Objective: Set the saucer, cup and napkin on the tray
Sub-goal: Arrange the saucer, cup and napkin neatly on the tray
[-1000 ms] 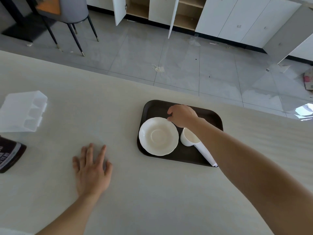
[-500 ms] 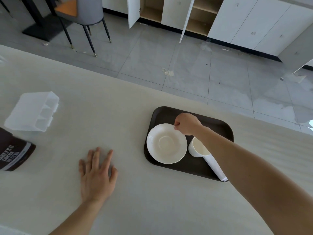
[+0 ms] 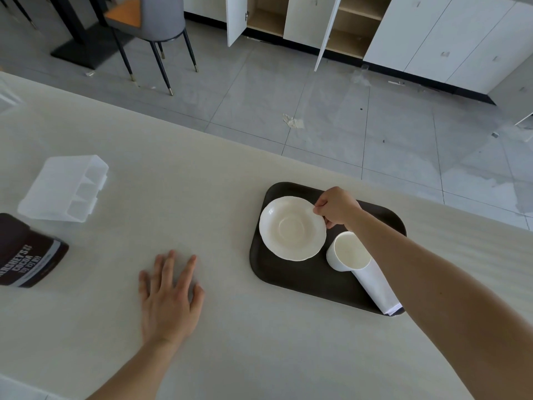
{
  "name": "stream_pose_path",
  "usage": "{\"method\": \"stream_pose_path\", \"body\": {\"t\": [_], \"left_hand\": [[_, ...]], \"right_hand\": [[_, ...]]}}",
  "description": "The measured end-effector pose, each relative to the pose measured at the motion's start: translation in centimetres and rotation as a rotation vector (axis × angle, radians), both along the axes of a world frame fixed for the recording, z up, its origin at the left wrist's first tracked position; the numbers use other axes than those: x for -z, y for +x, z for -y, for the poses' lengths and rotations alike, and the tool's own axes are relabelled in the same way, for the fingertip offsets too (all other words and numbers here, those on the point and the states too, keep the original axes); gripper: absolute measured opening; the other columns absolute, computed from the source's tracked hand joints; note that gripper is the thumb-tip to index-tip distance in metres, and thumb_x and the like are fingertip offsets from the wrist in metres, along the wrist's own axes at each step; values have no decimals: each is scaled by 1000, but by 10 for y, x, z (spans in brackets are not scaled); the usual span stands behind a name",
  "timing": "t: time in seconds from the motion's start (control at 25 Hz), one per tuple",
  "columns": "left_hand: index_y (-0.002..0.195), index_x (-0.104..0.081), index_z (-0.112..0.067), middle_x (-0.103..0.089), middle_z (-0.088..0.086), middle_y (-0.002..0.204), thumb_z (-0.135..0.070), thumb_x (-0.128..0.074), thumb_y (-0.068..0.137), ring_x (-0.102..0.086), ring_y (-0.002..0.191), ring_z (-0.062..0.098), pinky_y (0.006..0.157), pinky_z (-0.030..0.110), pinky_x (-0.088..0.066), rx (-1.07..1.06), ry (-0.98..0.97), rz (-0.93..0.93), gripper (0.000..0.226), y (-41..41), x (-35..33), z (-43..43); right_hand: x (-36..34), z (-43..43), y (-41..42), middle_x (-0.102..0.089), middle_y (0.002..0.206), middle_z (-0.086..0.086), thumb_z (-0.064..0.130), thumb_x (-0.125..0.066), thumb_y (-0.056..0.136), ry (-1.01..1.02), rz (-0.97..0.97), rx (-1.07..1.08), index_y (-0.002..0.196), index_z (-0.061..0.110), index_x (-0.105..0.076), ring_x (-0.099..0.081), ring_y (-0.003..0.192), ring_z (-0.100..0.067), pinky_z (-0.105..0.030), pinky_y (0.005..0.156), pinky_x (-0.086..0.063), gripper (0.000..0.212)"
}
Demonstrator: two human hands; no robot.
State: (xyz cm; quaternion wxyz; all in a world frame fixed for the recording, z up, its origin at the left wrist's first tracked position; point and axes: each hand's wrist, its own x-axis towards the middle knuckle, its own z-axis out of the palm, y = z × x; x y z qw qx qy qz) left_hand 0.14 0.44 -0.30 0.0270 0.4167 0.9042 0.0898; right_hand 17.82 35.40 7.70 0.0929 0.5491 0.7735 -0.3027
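A dark brown tray (image 3: 291,280) lies on the pale table. On its left half rests a white saucer (image 3: 292,228), slightly tilted. My right hand (image 3: 336,207) pinches the saucer's far right rim with thumb and fingers. A white cup (image 3: 347,252) stands on the tray just right of the saucer, partly under my forearm. A folded white napkin (image 3: 376,287) lies from the cup toward the tray's near right corner and sticks out a little over the rim. My left hand (image 3: 170,295) lies flat on the table, fingers spread, well left of the tray.
A clear plastic divided box (image 3: 65,189) sits at the left of the table. A dark cocoa package (image 3: 24,252) lies at the left edge. The table's far edge runs just beyond the tray, with grey floor, a chair (image 3: 157,21) and open cabinets behind.
The view has shifted, so everything sits lower and more to the right. My right hand has gripped the saucer's rim and the saucer's right side looks slightly raised. My left hand stays flat.
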Motion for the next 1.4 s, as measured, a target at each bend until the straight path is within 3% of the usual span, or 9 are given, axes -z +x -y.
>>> {"method": "stream_pose_path", "body": {"t": [0.32, 0.56, 0.8, 1.12, 1.28, 1.4], "left_hand": [[140, -53, -26, -43, 19, 150, -40, -39, 84, -34, 142, 39, 117, 58, -18, 2, -12, -2, 59, -2, 3, 1], [140, -53, -26, -43, 19, 151, -40, -38, 84, -34, 142, 39, 117, 59, -19, -1, -18, 4, 59, 0, -1, 1], [140, -52, -26, -42, 18, 152, -40, -39, 84, -32, 143, 38, 118, 58, -18, 2, -19, 6, 59, 0, 0, 2], [141, -52, -27, -42, 18, 152, -40, -39, 84, -32, 143, 38, 118, 58, -17, 1, -5, 1, 60, -2, 4, 1], [141, -52, -27, -42, 17, 152, -41, -39, 84, -32, 143, 38, 118, 58, -16, 3, -4, -9, 59, -2, 6, 2], [141, -51, -27, -41, 17, 152, -41, -38, 85, -31, 144, 38, 118, 58, -16, 1, -12, -5, 59, -3, 7, 2]], "right_hand": [[4, -7, 5, -75, 70, -9, 12, -68, 90, -69, -100, 264, 86, 11, -70, -74, 57, -23, -40, 73, -63, 5], [2, -9, 8, -74, 74, -17, 5, -67, 89, -157, -186, 428, 94, 2, -69, -75, 64, -32, -46, 73, -63, 6], [-4, -8, 10, -70, 78, -24, -3, -64, 90, -321, -234, 499, 105, -7, -62, -74, 78, -41, -50, 80, -61, 15], [-8, -5, 11, -66, 84, -25, -7, -61, 91, -398, -285, 532, 108, -7, -59, -70, 66, -35, -44, 62, -63, 18], [-6, -5, 15, -67, 92, -31, -11, -64, 86, -384, -326, 534, 103, -4, -59, -71, 73, -42, -52, 73, -62, 19], [-6, -3, 16, -67, 87, -31, -12, -63, 84, -410, -332, 513, 101, -4, -59, -71, 68, -41, -49, 69, -63, 19]]}}
